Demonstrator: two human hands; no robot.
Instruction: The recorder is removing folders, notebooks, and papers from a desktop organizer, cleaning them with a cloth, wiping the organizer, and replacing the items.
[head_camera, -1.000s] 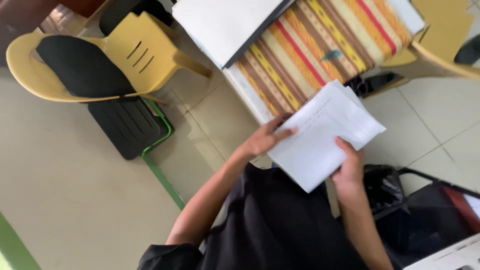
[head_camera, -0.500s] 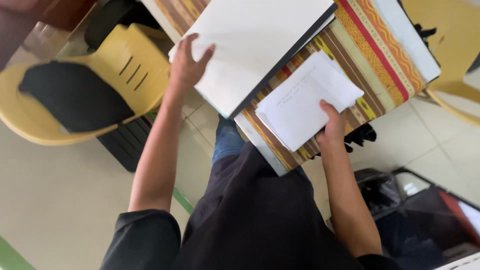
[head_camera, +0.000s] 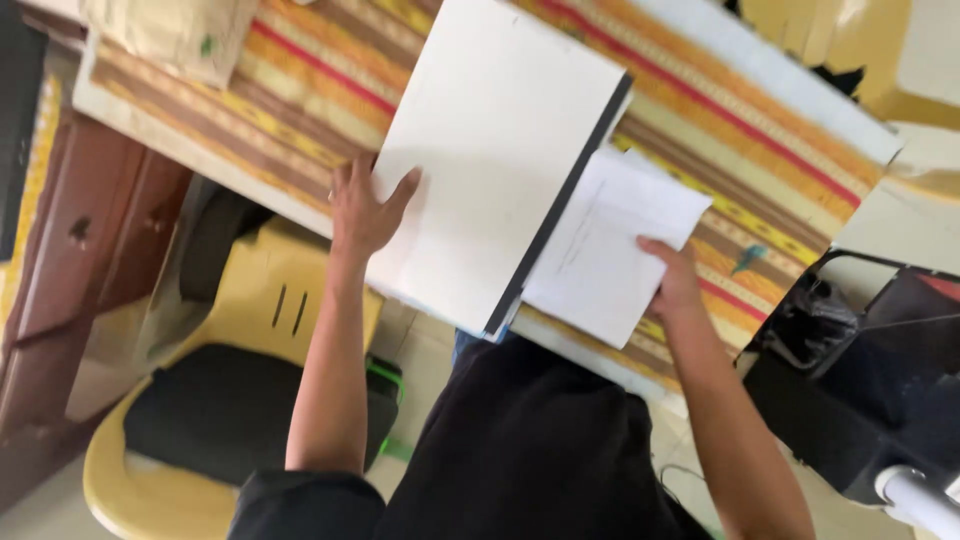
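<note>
**Two hands on paper at the striped counter**

The left hand (head_camera: 362, 208) is lying flat, fingers spread, on the left edge of a large white board (head_camera: 495, 150) with a thin dark edge along its right side. This grip is not closing round anything; the palm and fingers are pressing down on the board's surface at about 8 o'clock from the board's middle. The board is resting tilted on the counter (head_camera: 760, 190), which is covered with a cloth striped in orange, yellow, red and brown, and its near corner is hanging past the counter's front edge.

The right hand (head_camera: 672, 282) is holding a loose white sheet (head_camera: 612, 245) bearing faint writing. The grip is pinching the sheet at its right edge, at about 4 o'clock from the sheet's middle, with the thumb on top and the other fingers hidden beneath. The sheet is lying just beside the board, at 3 o'clock from it, its left edge touching or tucking under the board's dark edge; which one cannot be told.

At 10 o'clock on the counter a brown paper package (head_camera: 175, 35) is lying. Below the counter, at 8 o'clock, a yellow plastic chair (head_camera: 270, 300) with a black seat pad (head_camera: 220, 425) is standing beside dark wooden furniture (head_camera: 90, 240). At 4 o'clock a black bag (head_camera: 870, 390) is sitting.
</note>
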